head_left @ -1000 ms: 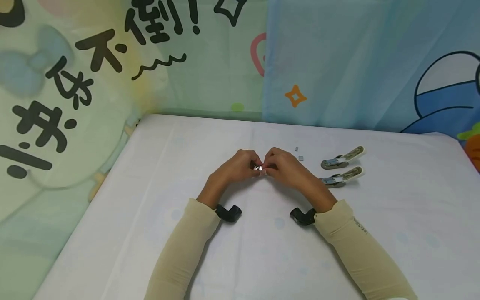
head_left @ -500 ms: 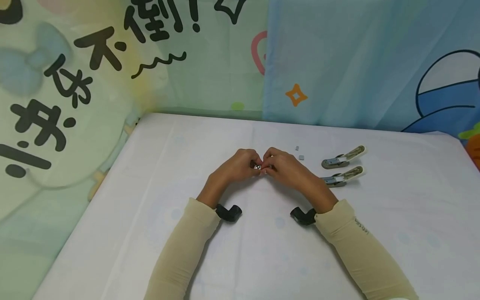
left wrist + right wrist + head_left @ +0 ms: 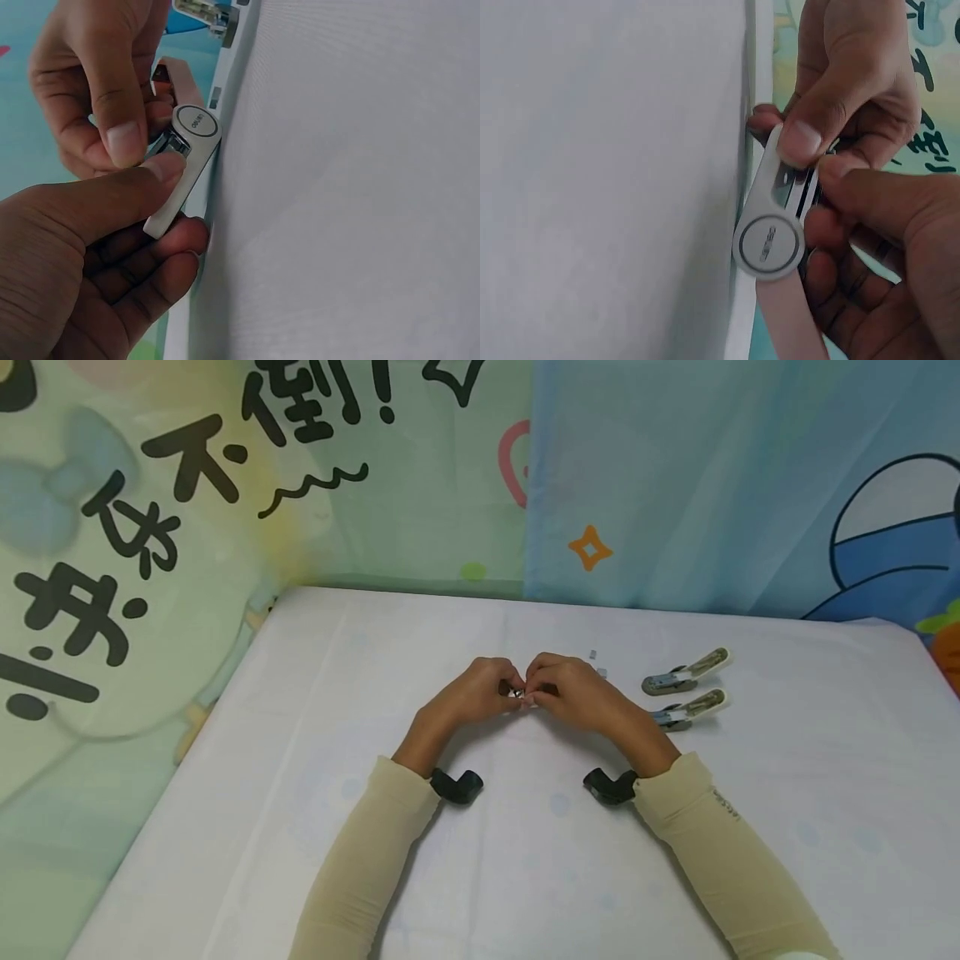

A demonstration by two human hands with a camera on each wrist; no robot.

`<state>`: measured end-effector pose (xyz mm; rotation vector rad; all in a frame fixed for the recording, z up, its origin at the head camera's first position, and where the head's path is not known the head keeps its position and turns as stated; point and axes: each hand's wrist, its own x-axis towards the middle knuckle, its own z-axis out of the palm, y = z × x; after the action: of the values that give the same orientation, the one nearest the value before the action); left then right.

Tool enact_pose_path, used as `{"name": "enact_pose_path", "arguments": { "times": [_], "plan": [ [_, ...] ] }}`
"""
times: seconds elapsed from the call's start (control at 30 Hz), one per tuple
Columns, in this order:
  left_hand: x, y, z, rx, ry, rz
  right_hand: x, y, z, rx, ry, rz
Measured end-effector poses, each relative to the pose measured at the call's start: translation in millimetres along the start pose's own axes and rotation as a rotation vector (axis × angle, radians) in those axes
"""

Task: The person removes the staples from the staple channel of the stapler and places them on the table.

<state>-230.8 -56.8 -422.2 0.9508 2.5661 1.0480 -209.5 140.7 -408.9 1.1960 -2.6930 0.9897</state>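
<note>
In both wrist views a white mini stapler [image 3: 196, 142] with a round brand disc and a pinkish handle [image 3: 787, 311] is held between the hands, just over the table. Its metal staple channel [image 3: 801, 187] is exposed along one side. My left hand [image 3: 482, 687] grips the white arm, thumb on top and fingers underneath. My right hand [image 3: 576, 692] pinches at the channel's edge with thumb and fingertips, its other fingers curled against the stapler's side. Whatever small piece lies between those right fingertips is hidden. From the head view only a bright metal bit [image 3: 516, 693] of the stapler shows.
Two more mini staplers, the rear one [image 3: 686, 675] and the front one [image 3: 690, 710], lie right of the hands, the front one partly behind the right wrist. Two small grey pieces [image 3: 602, 672] like staple strips lie behind the right hand. Printed curtains [image 3: 420, 552] border the white table [image 3: 525, 860].
The right hand and forearm have shifted very slightly right, now partly covering a grey piece. The left hand keeps its grip. The view has tilted slightly.
</note>
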Motion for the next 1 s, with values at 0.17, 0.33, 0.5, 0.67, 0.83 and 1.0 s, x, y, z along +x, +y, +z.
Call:
{"name": "enact_pose_path", "arguments": {
  "times": [0.17, 0.33, 0.5, 0.67, 0.83, 1.0],
  "plan": [
    [0.9, -0.1, 0.2, -0.014, -0.003, 0.003, -0.7, 3.6, -2.2, 0.035, 0.016, -0.014],
    [-0.1, -1.6, -2.9, -0.015, -0.026, -0.032, -2.5, 7.1, -5.8, 0.069, 0.048, -0.002],
    [-4.4, -8.2, -11.2, -0.007, -0.047, -0.087, -6.7, 12.2, -15.6, 0.170, 0.143, 0.051],
    [-8.8, -16.8, -16.2, -0.035, -0.053, -0.132, -14.0, 15.0, -28.0, 0.202, 0.200, 0.158],
    [-9.2, -20.3, -17.2, -0.063, -0.062, -0.118, -21.7, 24.9, -37.0, 0.157, 0.161, 0.287],
    [-11.7, -23.2, -21.7, -0.058, -0.068, -0.111, -28.4, 34.7, -43.9, 0.121, 0.150, 0.391]
  ]
}}
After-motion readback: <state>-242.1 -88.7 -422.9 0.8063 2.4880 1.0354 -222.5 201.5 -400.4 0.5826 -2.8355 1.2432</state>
